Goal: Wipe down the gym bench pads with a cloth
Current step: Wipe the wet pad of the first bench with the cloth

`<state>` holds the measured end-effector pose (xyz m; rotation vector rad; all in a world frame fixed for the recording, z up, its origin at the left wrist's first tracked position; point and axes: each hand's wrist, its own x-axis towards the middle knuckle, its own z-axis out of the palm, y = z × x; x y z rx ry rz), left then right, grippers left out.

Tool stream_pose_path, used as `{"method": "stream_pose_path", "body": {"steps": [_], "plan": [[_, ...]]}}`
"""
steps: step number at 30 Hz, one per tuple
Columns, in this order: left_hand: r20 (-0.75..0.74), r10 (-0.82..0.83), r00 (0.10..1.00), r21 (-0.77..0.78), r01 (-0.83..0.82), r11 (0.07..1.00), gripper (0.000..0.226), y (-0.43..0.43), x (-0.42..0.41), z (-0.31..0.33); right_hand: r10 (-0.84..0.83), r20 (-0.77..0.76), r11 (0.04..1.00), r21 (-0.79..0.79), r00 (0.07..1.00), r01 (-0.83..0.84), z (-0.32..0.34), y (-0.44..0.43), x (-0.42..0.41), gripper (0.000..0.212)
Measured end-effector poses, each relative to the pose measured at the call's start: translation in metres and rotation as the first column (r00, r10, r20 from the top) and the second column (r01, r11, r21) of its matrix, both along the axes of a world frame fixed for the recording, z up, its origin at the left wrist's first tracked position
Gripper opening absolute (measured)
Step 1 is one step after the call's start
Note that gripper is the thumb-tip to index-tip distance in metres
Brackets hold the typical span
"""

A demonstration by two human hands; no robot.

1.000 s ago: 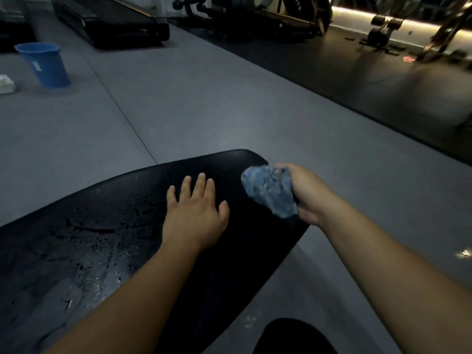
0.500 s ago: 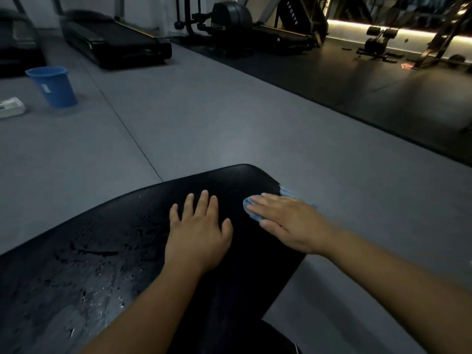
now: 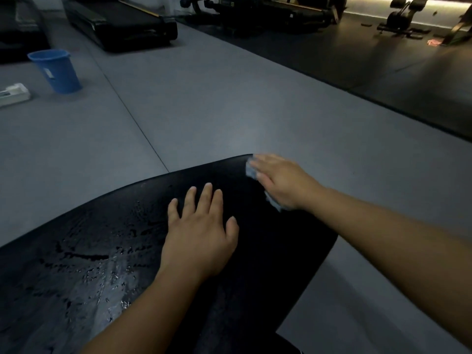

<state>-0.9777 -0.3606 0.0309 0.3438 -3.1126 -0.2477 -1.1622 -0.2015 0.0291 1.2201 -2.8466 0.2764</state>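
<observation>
A black bench pad (image 3: 107, 226) fills the lower half of the view, its left part wet and streaked. My left hand (image 3: 201, 231) lies flat on the pad's middle with fingers spread. Near the pad's far rounded end, my right hand (image 3: 283, 180) presses flat on a blue cloth (image 3: 250, 171). Only small bits of the cloth show past the fingertips and under the heel of the hand.
A blue bucket (image 3: 56, 71) stands on the grey floor at the far left, beside a white box (image 3: 12, 94). Treadmills (image 3: 122, 21) and other dark gym machines (image 3: 401, 16) line the back. Grey floor surrounds the bench.
My right hand went from holding the bunched cloth above the pad to pressing it flat, then slid it toward the pad's far end. My left hand has stayed in place.
</observation>
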Motion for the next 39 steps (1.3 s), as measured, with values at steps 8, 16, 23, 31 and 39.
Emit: {"method": "stream_pose_path", "body": {"steps": [8, 16, 23, 31, 39], "plan": [[0.004, -0.006, 1.0, -0.006, 0.006, 1.0, 0.066, -0.001, 0.002, 0.0, 0.157, 0.067, 0.98, -0.137, 0.985, -0.147, 0.005, 0.009, 0.047, 0.049], [0.0, 0.008, 1.0, 0.007, -0.008, 1.0, 0.067, 0.001, -0.001, 0.001, -0.178, 0.086, 0.982, -0.053, 0.98, 0.183, 0.008, -0.019, -0.005, 0.037], [-0.014, 0.011, 1.0, 0.012, -0.011, 1.0, 0.067, 0.001, 0.0, 0.001, 0.222, 0.04, 0.974, -0.049, 0.974, -0.22, 0.003, 0.03, 0.057, 0.06], [-0.026, 0.004, 1.0, 0.042, -0.002, 0.999, 0.065, -0.002, -0.001, 0.001, -0.067, 0.006, 0.992, -0.104, 0.998, 0.068, -0.002, -0.022, 0.037, 0.04], [0.07, -0.062, 0.996, 0.053, 0.059, 0.997, 0.07, -0.012, -0.004, 0.009, -0.031, 0.081, 0.998, -0.051, 0.996, 0.036, -0.004, 0.025, 0.051, 0.062]]}}
